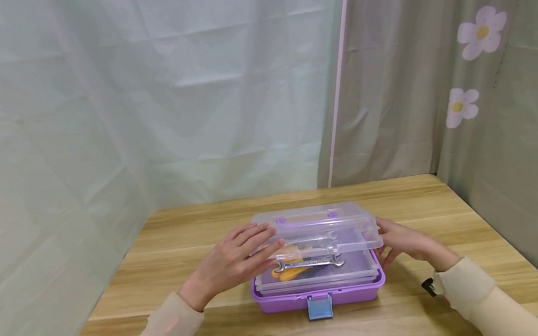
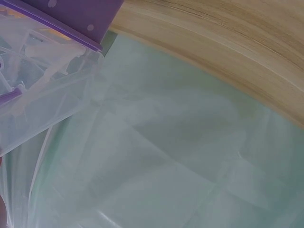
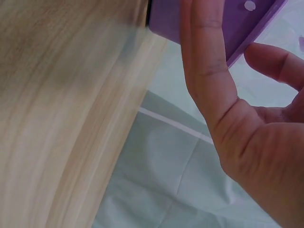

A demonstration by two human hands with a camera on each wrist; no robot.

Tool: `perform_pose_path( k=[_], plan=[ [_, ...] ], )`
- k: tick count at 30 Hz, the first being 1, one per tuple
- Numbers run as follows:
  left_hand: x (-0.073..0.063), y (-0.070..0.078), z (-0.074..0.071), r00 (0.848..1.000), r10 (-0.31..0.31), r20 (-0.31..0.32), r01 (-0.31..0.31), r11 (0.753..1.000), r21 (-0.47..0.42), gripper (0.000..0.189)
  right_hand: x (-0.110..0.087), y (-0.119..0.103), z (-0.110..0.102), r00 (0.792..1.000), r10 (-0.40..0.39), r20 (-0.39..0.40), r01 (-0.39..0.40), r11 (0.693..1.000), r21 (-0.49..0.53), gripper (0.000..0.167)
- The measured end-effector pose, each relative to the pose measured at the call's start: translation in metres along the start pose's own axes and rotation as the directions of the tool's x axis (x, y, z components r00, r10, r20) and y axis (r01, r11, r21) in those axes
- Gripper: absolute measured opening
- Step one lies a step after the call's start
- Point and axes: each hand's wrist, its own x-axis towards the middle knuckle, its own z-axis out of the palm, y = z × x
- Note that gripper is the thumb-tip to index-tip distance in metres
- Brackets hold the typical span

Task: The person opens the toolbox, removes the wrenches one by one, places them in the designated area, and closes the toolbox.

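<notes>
A purple toolbox (image 1: 365, 293) stands on the table, its clear lid (image 1: 349, 211) tilted partway up. Through the clear plastic tray (image 1: 362, 273) shows a double-ended wrench (image 1: 312, 262), with yellow handles (image 1: 291, 275) beneath it. My left hand (image 1: 235, 256) reaches over the lid's left end with fingers extended. On the opposite side, my right hand (image 1: 402, 239) is at the box's right end. In the right wrist view, one straight finger (image 3: 209, 52) lies along the purple side wall (image 3: 164, 19), while another fingertip (image 3: 254, 52) is right at the rim.
The blue front latch (image 1: 320, 307) hangs down from the box. Wood-grain table (image 1: 197, 225) surrounds it on all sides. Pale green curtains (image 1: 228, 86) rise behind the table and along both sides. A black clip (image 1: 429, 286) sits by the right cuff.
</notes>
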Motion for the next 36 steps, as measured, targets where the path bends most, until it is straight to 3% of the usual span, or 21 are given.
perform_pose_path(
  k=[16, 22, 36],
  plan=[
    [-0.001, -0.002, -0.001, 0.998, -0.044, 0.049, 0.045, 0.999, -0.019, 0.036, -0.002, 0.005, 0.008, 0.999, 0.03, 0.03, -0.032, 0.997, 0.068, 0.068],
    [0.0, -0.004, -0.004, 0.996, -0.074, 0.051, 0.076, 0.996, -0.037, 0.036, 0.0, 0.006, 0.01, 0.999, 0.032, 0.029, -0.033, 0.997, 0.063, 0.065],
    [0.002, -0.014, -0.005, 0.979, -0.148, 0.14, 0.157, 0.986, -0.059, 0.04, 0.002, 0.0, 0.012, 0.999, 0.038, 0.014, -0.038, 0.998, 0.048, 0.047]
  ],
)
